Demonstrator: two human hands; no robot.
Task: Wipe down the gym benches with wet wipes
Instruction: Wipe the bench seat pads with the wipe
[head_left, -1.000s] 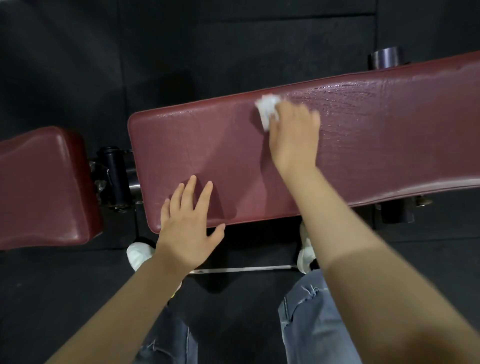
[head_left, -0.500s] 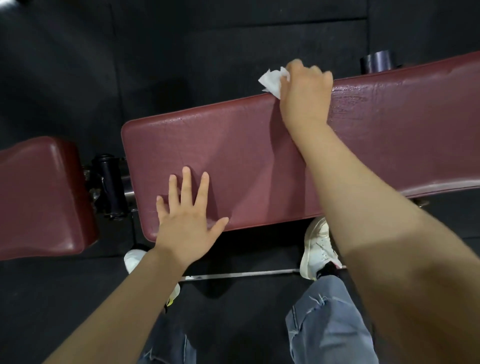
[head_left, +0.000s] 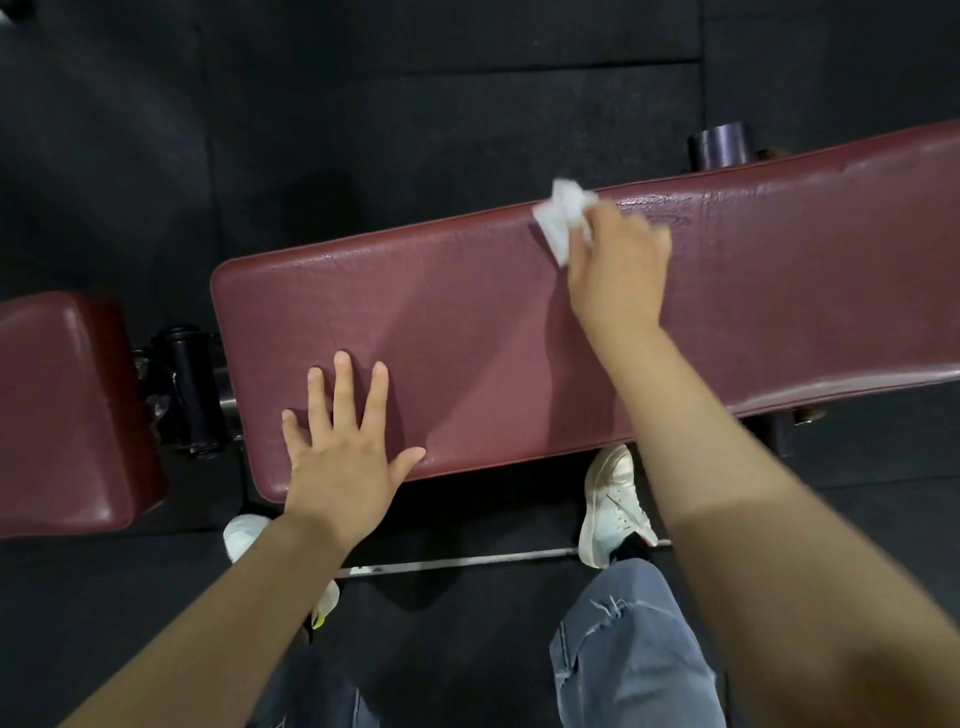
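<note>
Both hands on bench (head_left: 519, 322): right fingers (head_left: 608, 228) clutch wipe (head_left: 563, 215), left fingers (head_left: 343, 384) flat.

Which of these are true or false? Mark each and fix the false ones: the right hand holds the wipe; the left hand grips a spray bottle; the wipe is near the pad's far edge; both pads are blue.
1. The right hand holds the wet wipe. True.
2. The left hand grips a spray bottle. False: it rests flat on the long bench pad, fingers spread.
3. The wipe is near the pad's far edge. True.
4. Both pads are blue. False: the long pad and the smaller pad are dark red.
</note>
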